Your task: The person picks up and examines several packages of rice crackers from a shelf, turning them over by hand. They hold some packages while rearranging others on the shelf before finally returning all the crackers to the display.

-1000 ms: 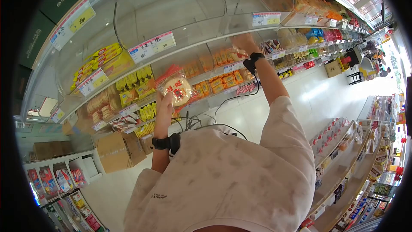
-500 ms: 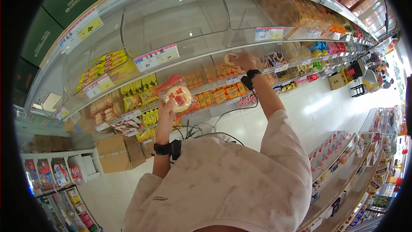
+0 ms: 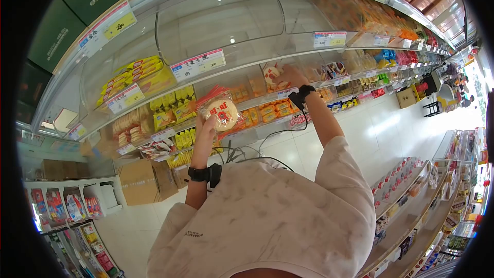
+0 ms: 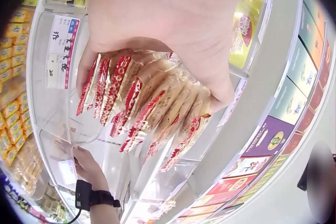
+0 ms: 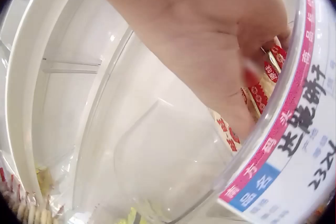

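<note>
My left hand (image 3: 206, 133) grips a stack of round, pale rice crackers (image 3: 222, 115) in clear wrappers printed with red characters. In the left wrist view several wrapped crackers stand side by side, their red wrapper edges fanned out below the palm. At the middle shelf bin, my right hand (image 3: 294, 76) holds another wrapped rice cracker (image 3: 271, 73), its red-printed face showing. The right wrist view has the fingers curled round red and cream wrappers (image 5: 260, 95) behind the bin's clear front; some fingertips are hidden.
Clear shelf fronts carry price tags (image 3: 198, 65). Yellow packets (image 3: 136, 74) lie in a bin at the left, and orange packets (image 3: 278, 109) below the right hand. A cardboard box (image 3: 146, 181) stands on the floor. Black cables (image 3: 231, 150) hang between the arms.
My right hand has drawn back a little from inside the bin, and the cracker in it now shows its printed face. The left hand keeps its grip on the stack.
</note>
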Demonstrator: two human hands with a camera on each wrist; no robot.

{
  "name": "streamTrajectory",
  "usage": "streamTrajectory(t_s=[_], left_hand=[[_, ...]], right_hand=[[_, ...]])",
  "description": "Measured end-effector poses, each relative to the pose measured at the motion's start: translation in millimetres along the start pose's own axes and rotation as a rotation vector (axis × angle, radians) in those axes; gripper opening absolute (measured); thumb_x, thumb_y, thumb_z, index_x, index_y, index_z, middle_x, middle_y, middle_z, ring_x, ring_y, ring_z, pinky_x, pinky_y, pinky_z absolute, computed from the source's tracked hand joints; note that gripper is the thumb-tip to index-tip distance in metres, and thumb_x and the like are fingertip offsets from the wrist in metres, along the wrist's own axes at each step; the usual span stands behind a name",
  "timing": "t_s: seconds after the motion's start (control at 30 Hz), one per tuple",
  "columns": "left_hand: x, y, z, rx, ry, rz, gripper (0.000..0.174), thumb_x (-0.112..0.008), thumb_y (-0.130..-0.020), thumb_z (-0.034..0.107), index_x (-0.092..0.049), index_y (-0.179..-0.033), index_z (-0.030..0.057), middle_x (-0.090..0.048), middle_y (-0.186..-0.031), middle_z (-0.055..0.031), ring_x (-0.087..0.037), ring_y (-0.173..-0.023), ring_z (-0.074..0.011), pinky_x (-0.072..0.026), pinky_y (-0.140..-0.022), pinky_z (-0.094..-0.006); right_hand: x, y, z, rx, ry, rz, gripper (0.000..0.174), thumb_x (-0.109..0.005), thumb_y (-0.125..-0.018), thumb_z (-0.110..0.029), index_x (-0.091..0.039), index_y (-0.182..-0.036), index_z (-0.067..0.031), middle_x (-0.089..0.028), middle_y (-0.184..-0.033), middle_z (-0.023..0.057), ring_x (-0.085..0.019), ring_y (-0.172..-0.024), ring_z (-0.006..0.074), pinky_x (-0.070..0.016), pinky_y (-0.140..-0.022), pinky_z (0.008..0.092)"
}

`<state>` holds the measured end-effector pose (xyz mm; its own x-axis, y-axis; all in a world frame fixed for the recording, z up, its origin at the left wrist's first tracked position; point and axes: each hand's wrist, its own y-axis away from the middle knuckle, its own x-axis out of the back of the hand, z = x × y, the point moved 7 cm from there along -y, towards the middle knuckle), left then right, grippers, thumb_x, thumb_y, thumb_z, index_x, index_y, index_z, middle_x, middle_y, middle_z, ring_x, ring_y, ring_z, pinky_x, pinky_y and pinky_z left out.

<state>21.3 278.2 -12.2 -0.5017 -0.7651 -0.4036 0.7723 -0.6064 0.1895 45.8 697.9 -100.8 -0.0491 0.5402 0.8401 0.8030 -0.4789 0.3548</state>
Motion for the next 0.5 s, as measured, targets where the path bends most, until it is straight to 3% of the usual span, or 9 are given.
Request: streamTrajectory(t_s=[0.13, 0.23, 0.33, 0.43, 0.5], left_hand=[[5, -4, 1, -0.026, 0.046, 0.009, 0.075, -0.064, -0.097, 0.035, -0.027, -0.154, 0.0045, -0.047, -0.141, -0.0068, -0.05, -0.123, -0.0127, -0.0432, -0.093, -0.026], [17, -9, -4, -0.034, 0.025, -0.005, 0.074, -0.065, -0.096, 0.036, -0.029, -0.153, 0.0038, -0.05, -0.137, -0.0065, -0.052, -0.112, -0.0111, -0.0438, -0.084, -0.0233], [25, -5, 1, -0.036, 0.002, 0.014, 0.072, -0.065, -0.095, 0.037, -0.033, -0.151, 0.0031, -0.054, -0.128, -0.0053, -0.053, -0.099, -0.0099, -0.0429, -0.076, -0.0217], [35, -3, 4, -0.048, -0.01, 0.067, 0.071, -0.066, -0.095, 0.038, -0.035, -0.148, 0.0026, -0.056, -0.121, -0.004, -0.052, -0.091, -0.009, -0.0419, -0.071, -0.022], [39, 0, 5, -0.024, -0.031, 0.149, 0.07, -0.066, -0.095, 0.039, -0.036, -0.147, 0.0024, -0.056, -0.119, -0.0035, -0.051, -0.091, -0.0086, -0.0419, -0.071, -0.0227]], right_hand=[[-30, -19, -7, 0.269, -0.213, -0.076, 0.077, -0.081, -0.07, -0.049, -0.06, -0.123, 0.0039, -0.072, -0.101, 0.0251, -0.071, -0.09, 0.0381, -0.0557, -0.08, 0.0395], [-16, -8, -11, 0.267, -0.176, 0.098, 0.064, -0.077, -0.08, -0.035, -0.056, -0.125, 0.0057, -0.072, -0.101, 0.0231, -0.072, -0.091, 0.0336, -0.0559, -0.08, 0.0397], [26, 53, -38, 0.242, -0.618, 0.153, 0.056, -0.071, -0.086, -0.018, -0.05, -0.131, 0.006, -0.071, -0.108, 0.0217, -0.071, -0.099, 0.03, -0.0567, -0.081, 0.0379], [43, 103, -56, 0.299, -1.031, 0.149, 0.059, -0.065, -0.089, -0.007, -0.041, -0.141, 0.0022, -0.066, -0.122, 0.0207, -0.067, -0.112, 0.029, -0.0574, -0.087, 0.0364], [42, 131, -77, 0.363, -1.235, 0.108, 0.062, -0.067, -0.09, -0.012, -0.04, -0.145, -0.0024, -0.063, -0.126, 0.0214, -0.066, -0.116, 0.0299, -0.0565, -0.092, 0.0359]])
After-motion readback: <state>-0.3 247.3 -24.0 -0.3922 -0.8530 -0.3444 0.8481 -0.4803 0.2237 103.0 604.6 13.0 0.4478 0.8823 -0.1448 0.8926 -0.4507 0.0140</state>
